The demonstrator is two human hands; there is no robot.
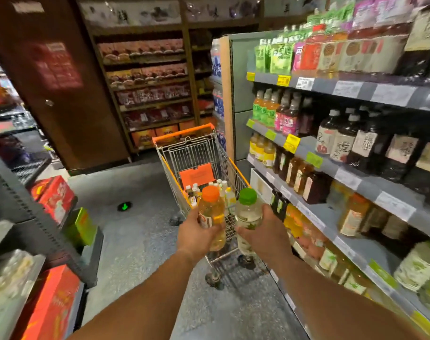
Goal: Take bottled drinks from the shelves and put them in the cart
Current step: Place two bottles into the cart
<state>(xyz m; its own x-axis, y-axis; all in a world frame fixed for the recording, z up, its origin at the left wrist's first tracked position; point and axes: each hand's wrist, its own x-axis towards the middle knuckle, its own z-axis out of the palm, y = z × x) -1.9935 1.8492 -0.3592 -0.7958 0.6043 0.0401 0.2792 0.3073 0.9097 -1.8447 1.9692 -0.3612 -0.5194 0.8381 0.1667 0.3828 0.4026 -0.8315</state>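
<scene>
gripping an orange-capped bottle [212, 214] and a green-capped bottle [248, 217], both hands hover above the bottle-filled cart [184, 148].

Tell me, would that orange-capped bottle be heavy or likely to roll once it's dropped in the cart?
The orange-capped bottle looks nearly full of amber liquid, so it is probably fairly heavy for its size. The left hand wraps it without visible denting, suggesting fairly stiff plastic. Being round, it could roll or tip among the bottles already in the cart.
</scene>
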